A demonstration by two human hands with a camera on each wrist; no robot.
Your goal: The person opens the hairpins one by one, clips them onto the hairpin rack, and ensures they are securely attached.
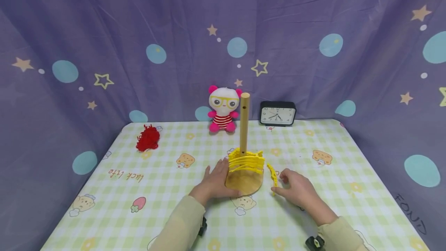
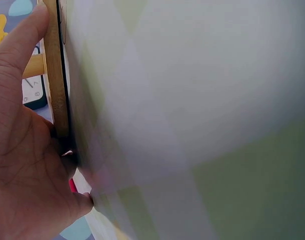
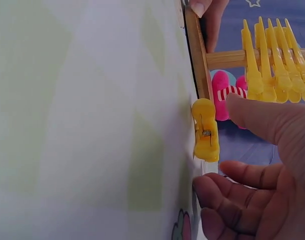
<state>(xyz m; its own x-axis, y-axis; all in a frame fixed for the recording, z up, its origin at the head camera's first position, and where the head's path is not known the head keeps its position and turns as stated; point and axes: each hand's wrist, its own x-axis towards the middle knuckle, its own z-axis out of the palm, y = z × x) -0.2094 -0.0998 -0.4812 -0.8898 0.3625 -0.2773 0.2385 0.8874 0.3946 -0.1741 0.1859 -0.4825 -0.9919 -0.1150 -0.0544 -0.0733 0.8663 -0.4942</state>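
A wooden stand with a round base (image 1: 244, 183) and an upright pole (image 1: 244, 123) is in the middle of the head view. Several yellow plastic clips (image 1: 246, 162) are stacked round the pole's lower part, their long prongs showing in the right wrist view. My left hand (image 1: 217, 181) holds the base's left edge, thumb along the front and fingers round the side. Right of the base a single yellow spring clip (image 3: 206, 131) lies on the table, its metal spring visible. Around this clip is my right hand (image 1: 296, 187), thumb and fingers apart on either side of it.
Red stringy bundle (image 1: 148, 138) lies at the back left of the checked tablecloth (image 1: 167, 200). Behind the stand sits a panda plush toy (image 1: 223, 107) in a striped top, and a black-framed clock (image 1: 277, 114) stands to its right. A purple curtain (image 1: 195, 7) hangs behind the table.
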